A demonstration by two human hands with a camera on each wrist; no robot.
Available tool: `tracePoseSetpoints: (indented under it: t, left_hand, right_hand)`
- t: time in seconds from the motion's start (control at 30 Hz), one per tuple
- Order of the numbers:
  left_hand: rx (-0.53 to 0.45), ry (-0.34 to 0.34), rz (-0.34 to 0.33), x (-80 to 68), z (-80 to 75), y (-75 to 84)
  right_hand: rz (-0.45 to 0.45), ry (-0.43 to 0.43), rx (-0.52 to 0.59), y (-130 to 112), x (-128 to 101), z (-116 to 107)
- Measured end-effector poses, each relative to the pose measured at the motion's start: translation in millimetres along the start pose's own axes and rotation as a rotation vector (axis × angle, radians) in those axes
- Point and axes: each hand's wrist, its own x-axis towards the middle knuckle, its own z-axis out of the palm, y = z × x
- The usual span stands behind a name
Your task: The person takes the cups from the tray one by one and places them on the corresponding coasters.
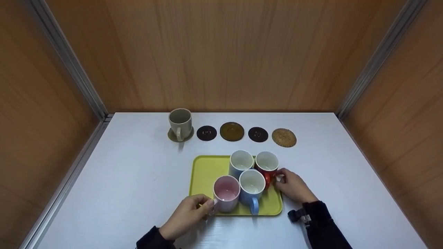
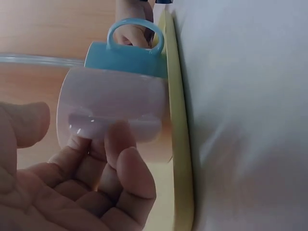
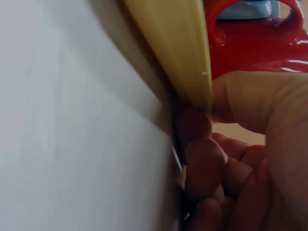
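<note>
A pink mug (image 1: 226, 193) stands at the front of a yellow tray (image 1: 211, 166). My left hand (image 1: 190, 212) is at its handle side; in the left wrist view the fingers (image 2: 130, 173) bend loosely by the handle while the thumb (image 2: 31, 125) stays apart. At the tray's right side, my right hand (image 1: 294, 186) pinches the rim, thumb on top and fingers beneath, as the right wrist view shows. Close to that hand is a red mug (image 1: 267, 169) with a white inside. A blue mug (image 1: 252, 188) and a pale blue mug (image 1: 238, 167) share the tray.
Beyond the tray, a beige mug (image 1: 180, 122) sits on a coaster (image 1: 188, 136). To its right lie a dark coaster (image 1: 207, 133), a brown saucer-like coaster (image 1: 232, 131), another dark coaster (image 1: 258, 134) and a cork coaster (image 1: 284, 137). Wooden panels (image 1: 225, 55) enclose the white table (image 1: 138, 186).
</note>
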Motion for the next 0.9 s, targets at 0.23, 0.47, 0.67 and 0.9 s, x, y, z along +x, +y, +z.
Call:
tracePoseSetpoints:
  t: [0.23,0.47,0.67,0.9]
  left_hand:
    - [-0.009,-0.012,0.002,0.6,6.6,-3.6]
    - [-0.027,-0.015,-0.009,1.2,7.6,-3.8]
    - [-0.003,-0.008,0.012,1.4,6.7,-3.1]
    - [0.022,-0.009,0.019,3.2,5.9,-2.0]
  right_hand:
    - [0.007,0.003,0.017,-0.8,-2.7,1.8]
    - [0.011,0.003,0.025,2.0,-1.5,3.5]
    - [0.001,0.007,0.021,0.7,-0.2,3.1]
    - [0.001,0.011,0.015,-0.1,-0.6,0.7]
